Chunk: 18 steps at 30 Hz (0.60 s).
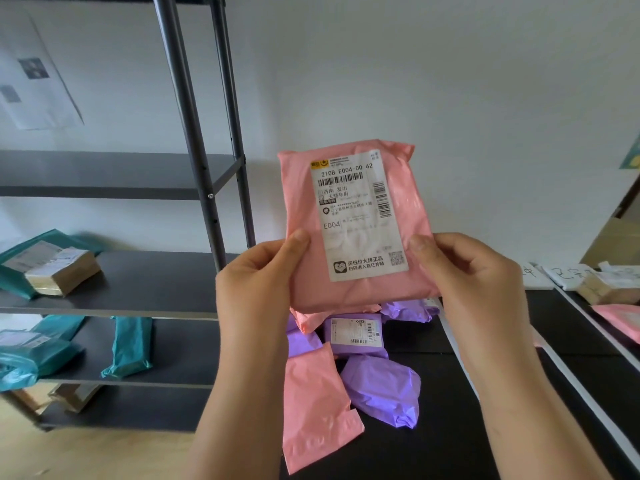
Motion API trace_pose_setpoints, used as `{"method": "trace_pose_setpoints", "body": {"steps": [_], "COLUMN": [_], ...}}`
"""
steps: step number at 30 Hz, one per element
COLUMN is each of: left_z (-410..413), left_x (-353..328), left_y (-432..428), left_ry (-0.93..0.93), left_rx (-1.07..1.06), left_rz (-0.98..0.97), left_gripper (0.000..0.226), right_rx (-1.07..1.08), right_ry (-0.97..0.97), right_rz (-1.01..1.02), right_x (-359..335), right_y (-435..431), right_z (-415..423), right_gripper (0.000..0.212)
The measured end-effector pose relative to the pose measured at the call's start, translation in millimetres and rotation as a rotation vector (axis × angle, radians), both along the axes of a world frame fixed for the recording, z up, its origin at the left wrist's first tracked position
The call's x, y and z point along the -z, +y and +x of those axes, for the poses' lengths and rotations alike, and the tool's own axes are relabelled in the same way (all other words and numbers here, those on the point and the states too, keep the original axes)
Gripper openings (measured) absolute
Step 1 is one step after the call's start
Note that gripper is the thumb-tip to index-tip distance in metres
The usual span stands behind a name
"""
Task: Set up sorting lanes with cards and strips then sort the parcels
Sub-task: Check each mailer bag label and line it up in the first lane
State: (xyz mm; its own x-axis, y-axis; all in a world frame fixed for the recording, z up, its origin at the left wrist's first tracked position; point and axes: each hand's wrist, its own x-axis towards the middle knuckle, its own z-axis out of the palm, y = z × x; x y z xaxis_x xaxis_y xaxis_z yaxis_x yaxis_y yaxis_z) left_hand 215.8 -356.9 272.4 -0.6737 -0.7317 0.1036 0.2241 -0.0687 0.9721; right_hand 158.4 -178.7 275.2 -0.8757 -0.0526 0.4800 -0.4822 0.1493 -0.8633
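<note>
I hold a pink parcel [353, 188] upright in front of me, its white shipping label facing the camera. My left hand [256, 289] grips its lower left edge, thumb on the front. My right hand [474, 278] grips the lower right edge the same way. Below it, on a black table [433, 445], lies a pile of purple parcels [381, 389] and pink parcels [315, 407]. White strips [571, 382] run across the table to the right. White handwritten cards [568, 275] lie at the table's far right.
A grey metal shelf rack [194, 150] stands at the left, with teal parcels [128, 344] and a brown box [62, 275] on its shelves. A small carton [595, 289] and another pink parcel [620, 323] lie at the right. A cardboard box [616, 240] stands behind.
</note>
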Motion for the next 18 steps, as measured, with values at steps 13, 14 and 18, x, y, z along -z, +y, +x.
{"method": "trace_pose_setpoints", "body": {"steps": [13,14,18], "left_z": [-1,-2,-1], "left_x": [3,3,0], "left_y": [-9,-10,-11], "left_ry": [0.021,0.025,0.033], "left_rx": [0.057,0.067,0.092], "left_rz": [0.088,0.081,0.06], "left_gripper": [0.045,0.056,0.074], "right_rx": [0.02,0.025,-0.026], "right_ry": [-0.149,-0.172,-0.296], "right_rz": [-0.172,-0.185,-0.284], "right_x": [-12,-13,-15], "right_y": [-3,-3,-4], "right_z": [4,3,0], "right_gripper": [0.016,0.017,0.016]}}
